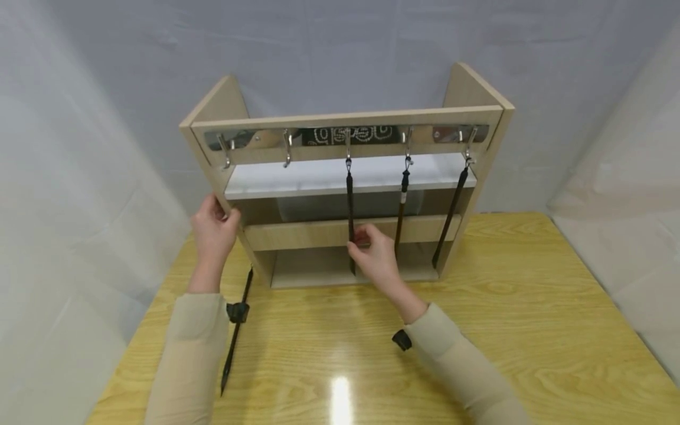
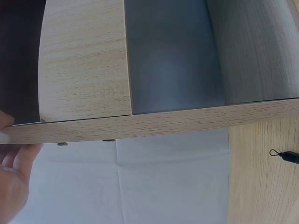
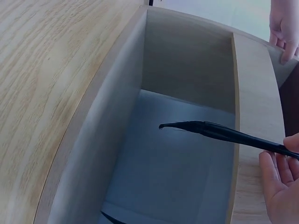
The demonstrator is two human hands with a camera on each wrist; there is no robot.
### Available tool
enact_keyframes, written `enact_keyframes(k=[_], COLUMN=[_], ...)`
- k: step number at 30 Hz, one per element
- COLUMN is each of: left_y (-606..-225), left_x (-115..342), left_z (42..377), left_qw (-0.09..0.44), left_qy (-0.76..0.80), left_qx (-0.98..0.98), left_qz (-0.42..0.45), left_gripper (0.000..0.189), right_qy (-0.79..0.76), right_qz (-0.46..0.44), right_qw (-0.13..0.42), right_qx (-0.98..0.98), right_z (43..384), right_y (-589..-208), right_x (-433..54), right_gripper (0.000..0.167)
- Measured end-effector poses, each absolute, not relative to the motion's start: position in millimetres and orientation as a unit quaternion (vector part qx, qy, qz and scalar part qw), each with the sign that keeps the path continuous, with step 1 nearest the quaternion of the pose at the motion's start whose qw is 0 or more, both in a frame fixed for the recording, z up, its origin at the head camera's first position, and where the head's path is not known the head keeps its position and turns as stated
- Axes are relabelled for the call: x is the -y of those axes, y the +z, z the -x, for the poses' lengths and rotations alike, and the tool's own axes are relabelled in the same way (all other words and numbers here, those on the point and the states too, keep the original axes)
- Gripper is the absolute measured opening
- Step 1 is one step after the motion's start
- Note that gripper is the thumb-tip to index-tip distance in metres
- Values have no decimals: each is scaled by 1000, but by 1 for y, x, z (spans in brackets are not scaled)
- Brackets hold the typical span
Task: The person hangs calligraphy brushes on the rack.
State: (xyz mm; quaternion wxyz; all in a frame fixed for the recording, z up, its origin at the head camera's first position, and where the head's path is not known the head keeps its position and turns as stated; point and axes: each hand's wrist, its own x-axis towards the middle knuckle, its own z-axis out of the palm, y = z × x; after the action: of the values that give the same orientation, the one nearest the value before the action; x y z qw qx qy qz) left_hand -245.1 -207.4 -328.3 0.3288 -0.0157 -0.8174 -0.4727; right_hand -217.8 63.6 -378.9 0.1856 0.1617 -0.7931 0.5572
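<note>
My right hand pinches a dark calligraphy brush that hangs by its loop from the middle hook of a wooden shelf. In the right wrist view its pointed black bristles face away from the hand, in front of the lower compartment. With thumb and fingers on either side, my left hand grips the left side panel of the shelf. Two more brushes hang to the right, one with a brown handle and a dark one on the last hook.
Another brush lies on the wooden table, left of the shelf and partly behind the left wrist strap. The two left hooks of the metal rail carry nothing. Pale sheeting surrounds the table at the back and sides.
</note>
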Motion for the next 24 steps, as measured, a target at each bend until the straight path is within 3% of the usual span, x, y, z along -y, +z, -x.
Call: enact_keyframes(k=[24], left_y=[-328], left_x=[207], left_z=[244], left_qw=[326], left_qy=[-465], left_qx=[823], left_qz=[10], left_gripper=[24], right_qy=[553], right_qz=[-157], right_qw=[186], right_qx=[797], right_z=[222], right_y=[-381], right_x=[-65], right_gripper=[17])
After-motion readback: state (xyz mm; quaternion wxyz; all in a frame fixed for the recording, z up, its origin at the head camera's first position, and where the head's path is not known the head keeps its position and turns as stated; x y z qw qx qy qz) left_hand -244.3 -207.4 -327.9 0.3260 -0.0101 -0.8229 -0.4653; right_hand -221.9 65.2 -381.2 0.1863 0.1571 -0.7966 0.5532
